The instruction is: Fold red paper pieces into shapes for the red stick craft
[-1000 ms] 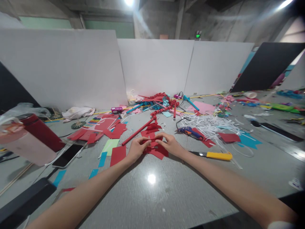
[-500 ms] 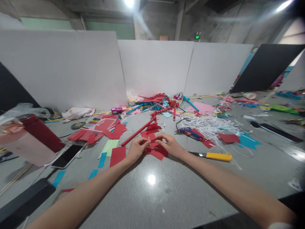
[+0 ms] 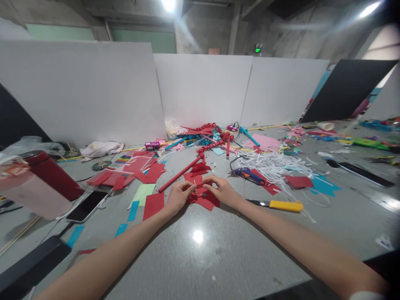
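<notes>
My left hand and my right hand meet over a pile of cut red paper pieces in the middle of the grey table. Both hands pinch a small red paper piece between fingertips, close together just above the pile. A long rolled red paper tube lies just beyond my left hand, running up to the right. A flat red paper rectangle rests beside my left wrist.
A yellow-handled utility knife lies right of my right forearm, a blue glue gun and white paper shreds behind it. At left are a phone, a red bottle and more red scraps. White partition boards close the back.
My fingertips have drawn a little closer together on the red paper piece; the view shifted down slightly. Nothing else on the table has moved.
</notes>
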### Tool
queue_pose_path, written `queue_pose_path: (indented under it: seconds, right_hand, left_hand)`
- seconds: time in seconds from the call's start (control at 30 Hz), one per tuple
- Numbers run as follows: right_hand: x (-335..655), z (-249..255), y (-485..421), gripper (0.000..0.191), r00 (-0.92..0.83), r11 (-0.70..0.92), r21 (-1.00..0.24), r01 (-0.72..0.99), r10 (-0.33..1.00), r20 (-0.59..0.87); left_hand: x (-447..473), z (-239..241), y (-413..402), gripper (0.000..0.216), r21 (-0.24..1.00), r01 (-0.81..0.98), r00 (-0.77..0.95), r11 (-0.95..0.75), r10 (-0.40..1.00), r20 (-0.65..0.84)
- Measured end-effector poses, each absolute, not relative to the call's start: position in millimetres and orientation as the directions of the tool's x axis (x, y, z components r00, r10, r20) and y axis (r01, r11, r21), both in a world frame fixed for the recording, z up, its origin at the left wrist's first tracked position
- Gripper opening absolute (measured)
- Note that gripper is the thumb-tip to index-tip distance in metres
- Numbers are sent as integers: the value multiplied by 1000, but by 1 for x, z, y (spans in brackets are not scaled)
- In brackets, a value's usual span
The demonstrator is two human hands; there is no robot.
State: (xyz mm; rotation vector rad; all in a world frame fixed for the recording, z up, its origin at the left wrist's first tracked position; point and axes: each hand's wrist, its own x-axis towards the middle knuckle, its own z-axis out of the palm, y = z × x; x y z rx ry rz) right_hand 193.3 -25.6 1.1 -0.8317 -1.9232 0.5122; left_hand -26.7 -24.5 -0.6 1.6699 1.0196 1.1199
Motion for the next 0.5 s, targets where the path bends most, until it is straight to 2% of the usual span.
queue_pose_path:
  seconds: [0.5]
  right_hand:
    - [194, 1, -26, 14, -330, 693, -635, 342, 721, 609]
  left_hand:
    - [-24, 1, -29, 32, 965, 126, 284, -229, 940, 187]
